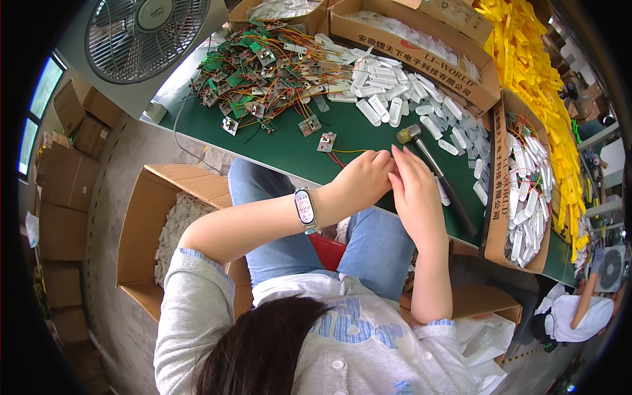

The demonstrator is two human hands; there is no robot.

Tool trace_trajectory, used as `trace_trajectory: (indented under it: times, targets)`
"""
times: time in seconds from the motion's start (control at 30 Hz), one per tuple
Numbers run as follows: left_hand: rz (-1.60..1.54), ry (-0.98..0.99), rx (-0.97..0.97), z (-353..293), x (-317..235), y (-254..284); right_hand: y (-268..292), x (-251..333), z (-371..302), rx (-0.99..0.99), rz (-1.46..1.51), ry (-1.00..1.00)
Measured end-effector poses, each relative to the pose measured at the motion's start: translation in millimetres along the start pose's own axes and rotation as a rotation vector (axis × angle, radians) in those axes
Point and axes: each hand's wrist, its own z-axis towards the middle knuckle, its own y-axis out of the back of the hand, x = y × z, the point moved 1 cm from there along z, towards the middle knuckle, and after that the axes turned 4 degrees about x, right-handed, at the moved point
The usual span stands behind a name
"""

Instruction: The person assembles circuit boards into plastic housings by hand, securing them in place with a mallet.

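Above the table's near edge, my left hand (370, 176) and my right hand (419, 187) meet fingertip to fingertip. The left fingers are curled closed; whatever they grip is hidden by the hand. Red and yellow wires (339, 158) run toward that hand from a small circuit board (326, 141) lying on the green tabletop. My right fingers are long and pressed together, closing with the thumb against the left fingers; anything between them cannot be made out. A hammer (438, 174) with a yellowish head and black handle lies just right of my right hand.
A heap of wired circuit boards (263, 72) and a pile of white plastic casings (388, 92) cover the far table. Cardboard boxes (497, 191) of white parts stand right and behind, beside yellow pieces (526, 66). A fan (148, 39) stands far left; an open carton (141, 230) sits below.
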Motion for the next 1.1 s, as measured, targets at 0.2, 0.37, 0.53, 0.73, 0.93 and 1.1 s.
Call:
trace_trajectory:
  times: [0.2, 0.37, 0.53, 0.73, 0.93, 1.1]
  targets:
    - [-0.017, 0.009, -0.135, -2, 6, 3, -6, -9, -19, 0.020, -0.022, -0.073]
    - [-0.092, 0.036, -0.181, 2, 11, -1, -13, -25, -20, -0.038, -0.053, 0.039]
    - [-0.401, 0.120, -0.208, -14, 17, 8, -25, -28, -21, -0.114, -0.039, 0.044]
    - [-0.655, 0.300, -0.366, -23, 15, 8, -24, -22, -26, -0.176, -0.073, 0.017]
    - [-0.650, 0.237, -0.244, -20, 21, 9, -23, -20, -26, -0.144, -0.077, 0.010]
    - [-0.641, 0.228, -0.155, -15, 25, 14, -22, -20, -27, -0.150, -0.074, 0.001]
